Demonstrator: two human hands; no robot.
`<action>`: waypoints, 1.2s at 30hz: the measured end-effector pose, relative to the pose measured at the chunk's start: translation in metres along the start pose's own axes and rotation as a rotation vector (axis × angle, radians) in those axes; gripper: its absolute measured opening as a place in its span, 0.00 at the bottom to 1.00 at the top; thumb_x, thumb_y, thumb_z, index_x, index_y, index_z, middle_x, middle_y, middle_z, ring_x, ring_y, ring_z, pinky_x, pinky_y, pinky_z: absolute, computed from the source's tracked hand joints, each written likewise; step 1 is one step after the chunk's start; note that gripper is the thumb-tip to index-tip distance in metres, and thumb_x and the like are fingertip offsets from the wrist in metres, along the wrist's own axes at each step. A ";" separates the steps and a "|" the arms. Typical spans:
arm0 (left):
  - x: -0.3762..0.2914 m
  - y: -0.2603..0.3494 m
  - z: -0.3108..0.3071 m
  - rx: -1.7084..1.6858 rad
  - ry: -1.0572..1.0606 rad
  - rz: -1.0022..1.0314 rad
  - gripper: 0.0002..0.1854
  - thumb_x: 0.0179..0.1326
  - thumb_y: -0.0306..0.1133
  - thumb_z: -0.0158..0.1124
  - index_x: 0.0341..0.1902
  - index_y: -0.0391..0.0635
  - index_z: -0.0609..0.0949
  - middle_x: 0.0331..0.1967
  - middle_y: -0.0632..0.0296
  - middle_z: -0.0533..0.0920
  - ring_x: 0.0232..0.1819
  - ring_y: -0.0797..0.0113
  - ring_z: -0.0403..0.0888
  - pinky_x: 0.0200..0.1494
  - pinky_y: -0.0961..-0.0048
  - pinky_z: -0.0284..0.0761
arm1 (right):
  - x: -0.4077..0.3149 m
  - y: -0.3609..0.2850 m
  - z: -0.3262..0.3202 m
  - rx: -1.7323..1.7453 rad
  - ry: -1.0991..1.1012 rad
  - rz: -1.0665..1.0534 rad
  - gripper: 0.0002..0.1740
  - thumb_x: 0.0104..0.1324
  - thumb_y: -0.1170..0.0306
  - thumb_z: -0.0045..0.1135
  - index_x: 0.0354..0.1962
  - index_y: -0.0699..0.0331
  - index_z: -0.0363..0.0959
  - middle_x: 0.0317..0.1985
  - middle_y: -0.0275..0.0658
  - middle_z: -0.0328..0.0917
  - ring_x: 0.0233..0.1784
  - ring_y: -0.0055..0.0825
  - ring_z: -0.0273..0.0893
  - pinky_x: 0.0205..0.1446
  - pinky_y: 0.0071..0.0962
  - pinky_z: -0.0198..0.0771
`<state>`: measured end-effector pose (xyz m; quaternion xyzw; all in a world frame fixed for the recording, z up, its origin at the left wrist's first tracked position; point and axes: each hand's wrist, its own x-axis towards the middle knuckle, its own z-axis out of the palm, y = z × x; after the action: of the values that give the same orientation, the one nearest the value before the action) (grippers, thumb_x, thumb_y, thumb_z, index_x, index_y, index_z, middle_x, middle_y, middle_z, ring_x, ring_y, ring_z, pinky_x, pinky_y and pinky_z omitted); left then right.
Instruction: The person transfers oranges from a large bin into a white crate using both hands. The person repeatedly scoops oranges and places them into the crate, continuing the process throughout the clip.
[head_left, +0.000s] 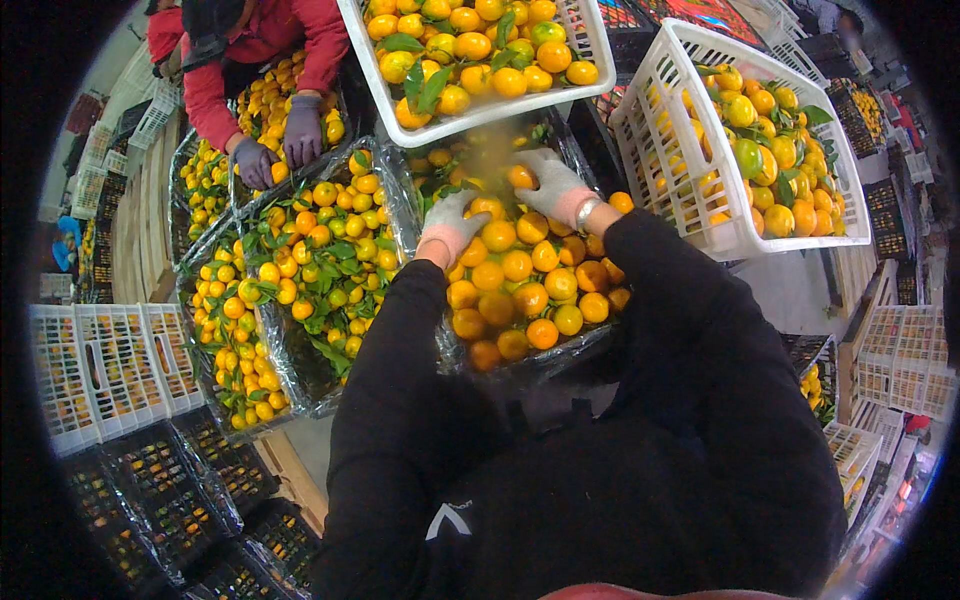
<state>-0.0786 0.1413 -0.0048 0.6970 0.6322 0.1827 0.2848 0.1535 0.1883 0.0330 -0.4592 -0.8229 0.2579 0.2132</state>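
Both my hands, in grey-and-pink gloves, are over a plastic-lined crate (577, 349) full of orange citrus fruits in front of me. My right hand (553, 184) has its fingers round an orange citrus fruit (521, 177) at the crate's far part. My left hand (454, 225) rests on the fruits at the left side, fingers bent; whether it grips one cannot be told. A blur covers part of the view between the hands. Just beyond them, a white plastic crate (480, 124) of yellow-orange fruits with green leaves overhangs the lined crate's far end.
On the right stands a tilted white crate (675, 127) of leafy fruits. Lined crates (289, 375) of fruit adjoin on the left. A co-worker's gloved hands (281, 146) work at the upper left. Stacked white crates (112, 367), black crates (165, 495) and wooden pallets (142, 225) stand around.
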 end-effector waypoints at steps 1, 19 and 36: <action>0.000 0.000 0.000 0.008 0.006 0.004 0.29 0.58 0.45 0.69 0.60 0.43 0.80 0.55 0.45 0.82 0.59 0.45 0.78 0.63 0.59 0.72 | 0.005 0.005 0.008 0.002 -0.005 -0.032 0.30 0.61 0.60 0.62 0.60 0.59 0.71 0.59 0.54 0.71 0.64 0.53 0.69 0.69 0.41 0.65; 0.005 0.003 -0.005 0.171 0.020 0.087 0.26 0.61 0.47 0.63 0.59 0.47 0.80 0.60 0.47 0.76 0.63 0.43 0.71 0.67 0.55 0.66 | 0.013 0.021 0.017 0.084 -0.278 0.265 0.30 0.61 0.56 0.67 0.58 0.57 0.76 0.59 0.49 0.77 0.61 0.48 0.75 0.64 0.38 0.69; 0.023 0.042 0.032 0.056 0.019 0.065 0.26 0.64 0.49 0.63 0.61 0.49 0.79 0.58 0.51 0.79 0.61 0.44 0.72 0.66 0.53 0.66 | 0.007 0.030 0.025 0.203 -0.189 0.219 0.28 0.64 0.64 0.55 0.62 0.61 0.69 0.57 0.54 0.77 0.60 0.53 0.74 0.63 0.41 0.70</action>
<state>-0.0227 0.1567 -0.0054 0.7231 0.6168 0.1806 0.2531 0.1548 0.2016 -0.0039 -0.4961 -0.7541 0.4031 0.1508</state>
